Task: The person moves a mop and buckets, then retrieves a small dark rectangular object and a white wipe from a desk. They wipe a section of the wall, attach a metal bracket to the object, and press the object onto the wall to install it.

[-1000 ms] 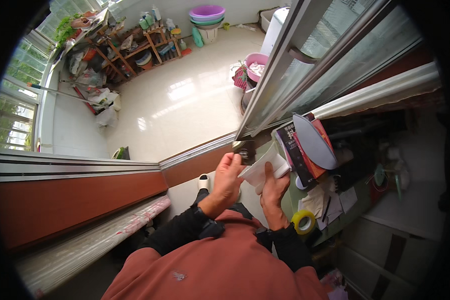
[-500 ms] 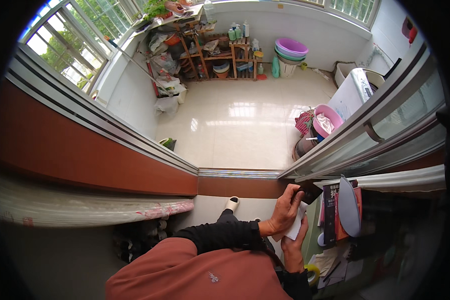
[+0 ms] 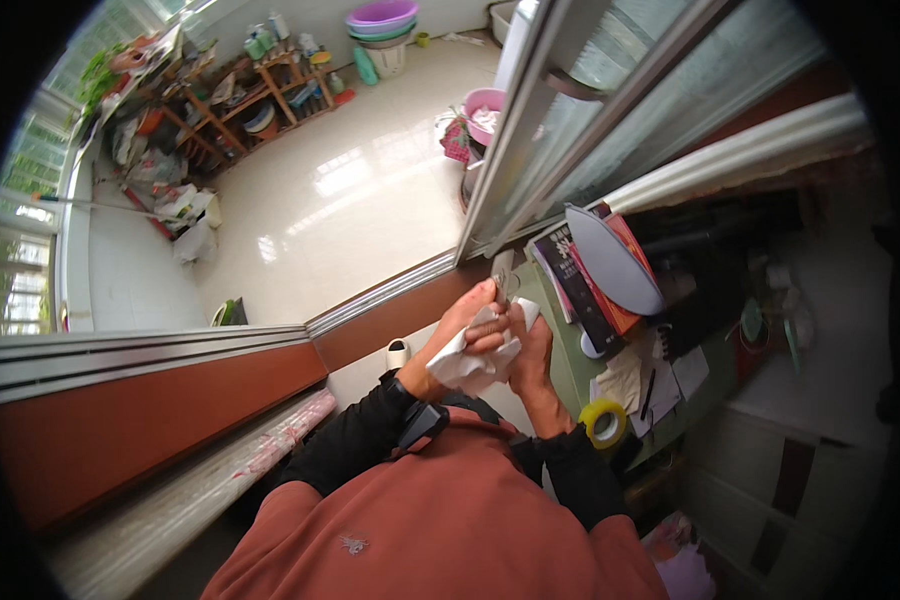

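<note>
Close in front of my chest, both hands are together around a crumpled white tissue [image 3: 468, 368]. My left hand [image 3: 458, 325] is closed, the tissue bunched under its fingers. Pressed against it, my right hand [image 3: 533, 358] is also closed, with more tissue showing by its fingers. A flat, thin, shiny greyish thing [image 3: 504, 272] sticks up beyond the fingertips. Its lower part is hidden by the fingers and tissue, and its kind cannot be made out. Which hand bears its weight does not show.
On the right, a green table [image 3: 560, 385] carries books [image 3: 582, 290], a grey oval panel [image 3: 615, 262], papers and a yellow tape roll [image 3: 603, 424]. Ahead are a sliding glass door [image 3: 610, 110] and its floor track [image 3: 380, 292]. Beyond stand a wooden shelf [image 3: 240, 115] and stacked basins [image 3: 382, 18].
My view has turned right, bringing more of the table in. The flat thing looked dark and tilted right before; now it looks pale and upright. The tissue is more crumpled around my left fingers.
</note>
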`<state>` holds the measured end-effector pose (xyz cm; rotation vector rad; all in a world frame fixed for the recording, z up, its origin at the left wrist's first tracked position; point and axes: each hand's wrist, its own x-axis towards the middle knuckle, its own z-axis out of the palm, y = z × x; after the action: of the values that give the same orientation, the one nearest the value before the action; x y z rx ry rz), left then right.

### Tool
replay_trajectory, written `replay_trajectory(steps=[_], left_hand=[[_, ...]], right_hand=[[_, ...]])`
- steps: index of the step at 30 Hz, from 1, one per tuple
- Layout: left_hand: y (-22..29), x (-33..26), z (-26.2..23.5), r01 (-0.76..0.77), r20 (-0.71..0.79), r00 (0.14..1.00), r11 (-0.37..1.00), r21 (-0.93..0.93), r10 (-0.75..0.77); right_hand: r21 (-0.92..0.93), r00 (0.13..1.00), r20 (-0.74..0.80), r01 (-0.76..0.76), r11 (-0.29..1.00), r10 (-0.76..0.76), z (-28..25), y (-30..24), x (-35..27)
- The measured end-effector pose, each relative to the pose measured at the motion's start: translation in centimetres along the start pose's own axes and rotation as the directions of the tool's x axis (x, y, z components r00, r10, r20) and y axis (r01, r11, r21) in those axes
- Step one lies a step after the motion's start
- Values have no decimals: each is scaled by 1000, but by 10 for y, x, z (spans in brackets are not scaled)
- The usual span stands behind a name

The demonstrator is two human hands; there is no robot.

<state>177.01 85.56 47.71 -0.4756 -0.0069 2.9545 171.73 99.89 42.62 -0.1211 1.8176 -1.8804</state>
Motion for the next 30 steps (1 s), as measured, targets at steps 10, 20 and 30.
replay_trajectory(steps=[10, 20, 30], left_hand=[[19, -37, 7, -78, -126, 980, 878, 473, 155], [18, -24, -18, -229, -260, 819, 707, 669, 512], [50, -19, -20, -274, -265, 759, 661, 699, 595]], right_hand=[[-56, 778, -576, -343, 938, 250, -175, 68, -35], [-738, 683, -614, -316, 597, -396, -302, 63, -33], [84, 799, 493, -437, 896, 343, -11, -31, -14]])
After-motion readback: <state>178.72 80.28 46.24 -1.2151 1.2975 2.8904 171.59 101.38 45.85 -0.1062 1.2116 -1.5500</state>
